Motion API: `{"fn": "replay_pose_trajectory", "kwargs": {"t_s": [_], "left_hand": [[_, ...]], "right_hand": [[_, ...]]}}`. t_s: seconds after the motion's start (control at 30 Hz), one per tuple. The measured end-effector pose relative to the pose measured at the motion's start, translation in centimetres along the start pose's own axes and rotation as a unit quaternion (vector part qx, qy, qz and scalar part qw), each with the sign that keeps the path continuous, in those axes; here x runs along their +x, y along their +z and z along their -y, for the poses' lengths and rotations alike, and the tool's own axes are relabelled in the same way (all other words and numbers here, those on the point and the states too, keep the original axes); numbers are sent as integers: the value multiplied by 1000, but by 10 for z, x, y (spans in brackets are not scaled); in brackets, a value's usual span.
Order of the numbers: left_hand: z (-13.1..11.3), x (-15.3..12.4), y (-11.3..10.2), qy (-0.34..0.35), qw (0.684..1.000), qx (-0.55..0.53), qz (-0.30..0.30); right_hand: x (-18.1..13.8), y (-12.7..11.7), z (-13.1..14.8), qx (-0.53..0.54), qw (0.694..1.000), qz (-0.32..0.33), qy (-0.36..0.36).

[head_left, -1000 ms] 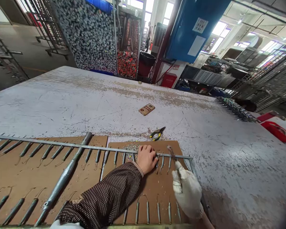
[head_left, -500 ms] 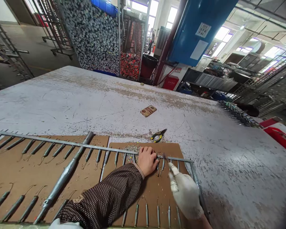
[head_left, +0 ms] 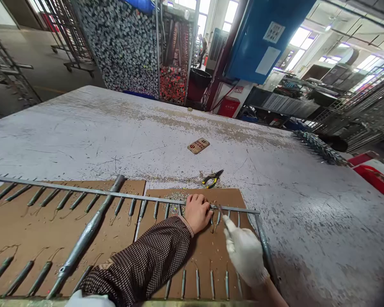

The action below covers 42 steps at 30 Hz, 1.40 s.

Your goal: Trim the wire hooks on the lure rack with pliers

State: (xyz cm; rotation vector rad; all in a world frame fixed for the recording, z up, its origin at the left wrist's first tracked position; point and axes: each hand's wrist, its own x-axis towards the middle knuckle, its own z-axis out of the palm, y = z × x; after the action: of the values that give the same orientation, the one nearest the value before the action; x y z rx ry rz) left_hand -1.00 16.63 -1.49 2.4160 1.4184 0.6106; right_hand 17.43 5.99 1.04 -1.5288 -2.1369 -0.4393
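A long grey metal rack (head_left: 83, 192) with several hanging grey pegs lies across brown cardboard sheets (head_left: 198, 256) on the worn table (head_left: 147, 128). My left hand (head_left: 196, 212), bare with a checked sleeve, is closed on the rack's top bar near its right end. My right hand (head_left: 243, 251) wears a white glove and grips a small thin tool (head_left: 219, 209) whose tip touches the bar just right of my left fingers.
Yellow-handled pliers (head_left: 212, 178) lie just beyond the cardboard. A small brown card (head_left: 198, 146) lies farther back. A pile of small parts (head_left: 318, 147) and a red bin (head_left: 376, 178) sit at the right. Racks and stacked parts stand behind the table.
My gloved right hand has moved left and forward, bringing the tool's tip to the bar beside my left fingers. My left hand has stayed on the bar.
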Motion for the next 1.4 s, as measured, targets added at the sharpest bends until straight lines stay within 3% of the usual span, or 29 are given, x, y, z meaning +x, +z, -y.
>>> {"fn": "replay_pose_trajectory", "kwargs": {"t_s": [0.07, 0.17, 0.23, 0.4, 0.53, 0.63, 0.7, 0.83, 1.0, 1.13, 1.3, 1.4], "left_hand": [[0, 0, 0, -2, 1000, 3, -5], [0, 0, 1, 8, 1000, 6, -8], [0, 0, 1, 9, 1000, 9, -9], [0, 0, 4, -4, 1000, 12, -5], [1, 0, 6, 1, 1000, 13, -8], [1, 0, 6, -8, 1000, 16, -9], [0, 0, 6, -11, 1000, 12, -6], [0, 1, 5, -4, 1000, 12, -3], [0, 0, 5, -11, 1000, 17, -5], [-1, 0, 4, -6, 1000, 13, -6], [-2, 0, 3, -16, 1000, 19, -1], [-2, 0, 3, -10, 1000, 17, 2]], "right_hand": [[2, -1, 0, -28, 999, 23, 10], [3, -4, 1, 14, 998, -26, 46], [4, -4, 1, 32, 998, -42, 32], [4, -2, 0, -35, 999, 31, 15], [4, -5, 0, 38, 998, -36, 29], [2, -3, 0, 5, 1000, 16, -9], [2, -2, 0, -17, 999, 37, 4], [3, -5, -1, 31, 998, -40, 43], [4, -5, -2, -24, 999, 26, 9], [4, -6, -2, 28, 998, -44, 40], [4, -3, -4, -29, 999, 38, -14], [5, -6, -4, 17, 1000, -14, 17]]}}
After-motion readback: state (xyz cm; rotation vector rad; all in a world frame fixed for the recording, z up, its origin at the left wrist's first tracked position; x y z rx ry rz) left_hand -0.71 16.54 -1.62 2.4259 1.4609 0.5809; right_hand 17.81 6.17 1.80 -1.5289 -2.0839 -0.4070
